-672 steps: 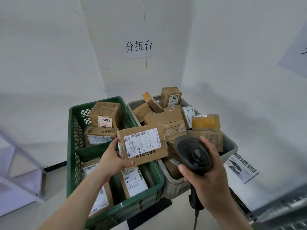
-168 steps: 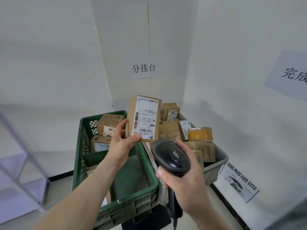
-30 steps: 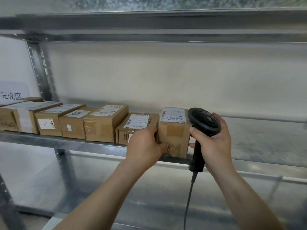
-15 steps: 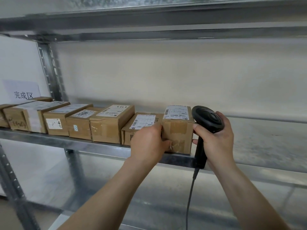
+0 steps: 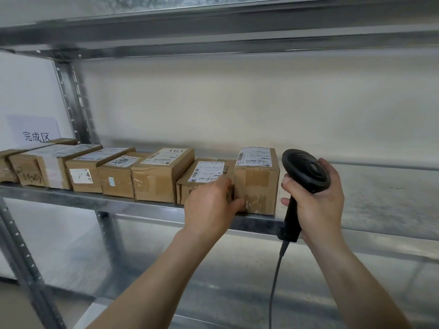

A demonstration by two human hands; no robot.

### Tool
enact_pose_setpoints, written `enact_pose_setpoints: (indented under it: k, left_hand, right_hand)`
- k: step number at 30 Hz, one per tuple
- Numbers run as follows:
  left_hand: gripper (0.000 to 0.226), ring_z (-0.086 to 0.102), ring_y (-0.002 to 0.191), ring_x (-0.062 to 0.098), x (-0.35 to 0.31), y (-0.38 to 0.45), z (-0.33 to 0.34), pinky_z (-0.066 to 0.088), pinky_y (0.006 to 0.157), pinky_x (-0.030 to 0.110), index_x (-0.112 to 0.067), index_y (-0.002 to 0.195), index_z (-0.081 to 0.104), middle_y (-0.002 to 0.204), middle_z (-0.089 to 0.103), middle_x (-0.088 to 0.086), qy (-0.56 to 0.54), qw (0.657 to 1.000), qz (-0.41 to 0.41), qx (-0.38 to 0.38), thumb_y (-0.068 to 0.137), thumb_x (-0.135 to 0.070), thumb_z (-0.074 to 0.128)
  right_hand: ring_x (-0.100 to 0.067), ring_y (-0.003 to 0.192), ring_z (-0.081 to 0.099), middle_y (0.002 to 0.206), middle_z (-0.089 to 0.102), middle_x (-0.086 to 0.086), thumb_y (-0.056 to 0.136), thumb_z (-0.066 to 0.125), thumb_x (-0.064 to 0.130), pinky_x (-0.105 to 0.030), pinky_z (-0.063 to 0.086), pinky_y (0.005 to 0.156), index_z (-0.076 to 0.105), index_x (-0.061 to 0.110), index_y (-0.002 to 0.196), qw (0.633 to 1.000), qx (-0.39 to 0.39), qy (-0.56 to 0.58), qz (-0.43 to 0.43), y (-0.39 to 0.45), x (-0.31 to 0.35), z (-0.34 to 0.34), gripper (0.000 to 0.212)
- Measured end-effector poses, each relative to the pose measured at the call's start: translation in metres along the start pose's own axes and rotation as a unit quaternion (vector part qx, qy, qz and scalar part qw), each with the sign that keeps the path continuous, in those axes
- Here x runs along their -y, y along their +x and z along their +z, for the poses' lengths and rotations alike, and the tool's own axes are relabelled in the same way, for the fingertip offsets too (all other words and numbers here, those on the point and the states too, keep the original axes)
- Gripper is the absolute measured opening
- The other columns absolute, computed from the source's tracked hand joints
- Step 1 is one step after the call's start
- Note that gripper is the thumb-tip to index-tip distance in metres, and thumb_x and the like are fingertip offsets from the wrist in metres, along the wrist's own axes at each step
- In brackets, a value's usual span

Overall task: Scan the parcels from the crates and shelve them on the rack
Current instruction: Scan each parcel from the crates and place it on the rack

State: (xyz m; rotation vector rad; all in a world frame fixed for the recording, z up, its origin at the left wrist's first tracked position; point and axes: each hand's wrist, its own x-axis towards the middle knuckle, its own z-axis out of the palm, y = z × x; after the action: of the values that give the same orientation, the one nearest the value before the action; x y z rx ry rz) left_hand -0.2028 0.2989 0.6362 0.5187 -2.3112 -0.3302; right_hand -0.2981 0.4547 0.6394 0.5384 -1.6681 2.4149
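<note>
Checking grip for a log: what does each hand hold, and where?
Right hand grips the black handheld scanner by its handle; left hand touches the rightmost brown cardboard parcel at its lower front corner.
</note>
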Motion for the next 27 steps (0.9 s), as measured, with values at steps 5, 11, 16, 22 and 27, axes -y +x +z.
enact_pose_setpoints:
  k: [5,11,16,22,27]
  left_hand:
    - [0.039,0.067,0.073,0.022,0.018,-0.027,-0.006,0.05,0.053,0.031,-0.021,0.106,0.071,0.09,0.071,-0.003,-0.01,0.995,0.04,-0.09,0.077,-0.045,0.083]
    - [0.062,0.057,0.106,0.023,0.062,-0.065,-0.017,0.048,0.068,0.03,-0.027,0.128,0.061,0.119,0.06,0.0,0.049,0.995,0.006,-0.087,0.077,-0.057,0.077]
    - [0.072,0.051,0.122,0.03,0.111,-0.101,-0.046,0.052,0.09,0.045,-0.025,0.132,0.058,0.136,0.054,0.008,0.106,0.992,-0.046,-0.055,0.074,-0.063,0.075]
    - [0.078,0.039,0.139,0.035,0.185,-0.151,-0.109,0.043,0.108,0.053,-0.022,0.136,0.056,0.148,0.044,0.012,0.13,0.987,-0.094,-0.03,0.076,-0.071,0.061]
    - [0.077,0.041,0.137,0.038,0.264,-0.202,-0.175,0.045,0.104,0.053,-0.02,0.13,0.063,0.144,0.048,0.013,0.149,0.977,-0.14,-0.053,0.072,-0.071,0.061]
  right_hand:
    - [-0.021,0.103,0.072,0.12,0.068,0.009,0.081,0.083,0.0,-0.043,0.064,0.073,0.048,0.034,0.138,0.998,0.001,-0.025,-0.054,-0.03,0.005,-0.01,0.076]
    - [-0.023,0.122,0.064,0.124,0.061,0.031,0.073,0.089,0.01,-0.058,0.053,0.099,0.048,0.044,0.138,0.992,0.081,-0.067,-0.073,-0.081,-0.007,-0.001,0.083]
    - [-0.025,0.122,0.064,0.129,0.061,0.023,0.07,0.094,0.017,-0.062,0.052,0.099,0.05,0.045,0.138,0.988,0.13,-0.068,-0.04,-0.129,-0.027,0.029,0.086]
    - [-0.036,0.117,0.065,0.129,0.063,0.019,0.07,0.095,0.017,-0.063,0.051,0.1,0.051,0.05,0.134,0.981,0.176,-0.073,-0.034,-0.199,-0.035,0.08,0.085]
    - [-0.037,0.115,0.066,0.127,0.068,0.008,0.069,0.093,0.009,-0.065,0.05,0.101,0.05,0.054,0.134,0.972,0.222,-0.078,-0.01,-0.27,-0.04,0.138,0.091]
